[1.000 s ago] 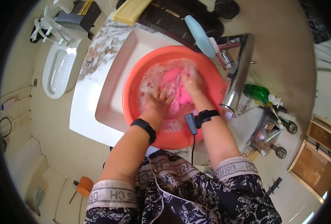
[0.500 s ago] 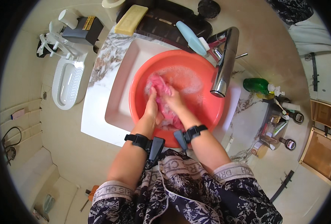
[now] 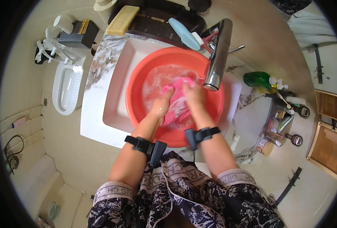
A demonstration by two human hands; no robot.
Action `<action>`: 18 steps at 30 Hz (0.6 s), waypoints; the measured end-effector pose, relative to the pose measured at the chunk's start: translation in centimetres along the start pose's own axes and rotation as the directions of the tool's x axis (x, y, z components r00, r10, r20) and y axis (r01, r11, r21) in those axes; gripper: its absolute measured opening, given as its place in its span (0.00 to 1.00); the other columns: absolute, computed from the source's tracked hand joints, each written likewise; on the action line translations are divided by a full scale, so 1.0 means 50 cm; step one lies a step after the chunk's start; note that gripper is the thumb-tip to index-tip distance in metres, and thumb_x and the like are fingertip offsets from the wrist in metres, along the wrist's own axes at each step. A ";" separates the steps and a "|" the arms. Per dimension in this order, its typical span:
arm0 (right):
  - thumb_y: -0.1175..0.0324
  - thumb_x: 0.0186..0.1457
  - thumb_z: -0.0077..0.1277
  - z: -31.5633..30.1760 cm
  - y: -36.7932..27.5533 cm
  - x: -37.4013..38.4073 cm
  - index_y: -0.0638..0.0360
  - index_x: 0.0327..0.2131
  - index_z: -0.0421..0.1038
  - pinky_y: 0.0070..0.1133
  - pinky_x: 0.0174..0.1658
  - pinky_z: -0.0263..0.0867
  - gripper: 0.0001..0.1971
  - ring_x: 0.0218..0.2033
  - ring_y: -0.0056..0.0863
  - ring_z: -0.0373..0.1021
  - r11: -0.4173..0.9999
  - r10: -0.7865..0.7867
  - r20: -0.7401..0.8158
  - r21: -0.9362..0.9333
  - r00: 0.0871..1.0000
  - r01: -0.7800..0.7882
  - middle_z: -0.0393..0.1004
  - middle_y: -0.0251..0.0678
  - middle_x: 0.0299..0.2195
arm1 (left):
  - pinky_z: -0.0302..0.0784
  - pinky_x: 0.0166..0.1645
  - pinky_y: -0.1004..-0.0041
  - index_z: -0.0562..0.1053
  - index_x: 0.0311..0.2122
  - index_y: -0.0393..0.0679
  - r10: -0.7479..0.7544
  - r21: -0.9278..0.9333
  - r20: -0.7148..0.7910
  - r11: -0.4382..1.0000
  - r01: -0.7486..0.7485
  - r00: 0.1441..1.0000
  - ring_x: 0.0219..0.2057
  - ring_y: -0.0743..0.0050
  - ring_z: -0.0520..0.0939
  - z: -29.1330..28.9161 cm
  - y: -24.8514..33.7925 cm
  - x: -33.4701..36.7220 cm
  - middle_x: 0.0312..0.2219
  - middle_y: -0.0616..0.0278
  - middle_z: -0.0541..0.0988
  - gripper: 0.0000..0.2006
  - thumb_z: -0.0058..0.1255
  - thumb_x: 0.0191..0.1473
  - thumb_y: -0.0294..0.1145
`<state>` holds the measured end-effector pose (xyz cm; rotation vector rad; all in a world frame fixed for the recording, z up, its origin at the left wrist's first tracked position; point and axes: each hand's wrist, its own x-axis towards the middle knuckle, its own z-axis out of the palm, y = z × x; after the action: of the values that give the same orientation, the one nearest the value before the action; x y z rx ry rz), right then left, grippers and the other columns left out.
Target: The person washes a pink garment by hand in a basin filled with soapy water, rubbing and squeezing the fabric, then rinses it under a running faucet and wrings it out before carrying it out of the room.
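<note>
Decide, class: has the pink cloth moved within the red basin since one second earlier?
Cannot tell for certain: the head camera shifted. The pink cloth seems bunched nearer the near rim of the red basin, gripped by both hands.

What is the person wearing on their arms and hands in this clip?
Both hands are bare. Each wrist carries a black strap with a dark blocky device: left band, right band. Short sleeves of a dark floral garment with pale lettered cuffs end above the elbows.

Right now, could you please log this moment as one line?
left hand: grips cloth | right hand: grips cloth | cloth: pink, in soapy basin | basin: red, in sink, under tap
</note>
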<state>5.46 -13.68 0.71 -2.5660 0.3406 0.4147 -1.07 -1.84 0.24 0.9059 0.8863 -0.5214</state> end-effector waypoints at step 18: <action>0.57 0.49 0.53 0.135 0.008 0.027 0.58 0.50 0.62 0.25 0.47 0.62 0.26 0.44 0.35 0.67 0.835 -0.427 0.338 0.502 0.839 0.223 0.71 0.46 0.41 | 0.54 0.58 0.55 0.60 0.54 0.47 0.034 -0.645 0.258 0.750 0.146 0.966 0.53 0.57 0.64 -0.068 0.027 0.039 0.52 0.58 0.64 0.30 0.33 0.54 0.59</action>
<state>5.06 -10.68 -5.48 -1.9511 -0.1705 0.6760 -0.50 1.72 -1.85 0.1478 0.7796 -0.3213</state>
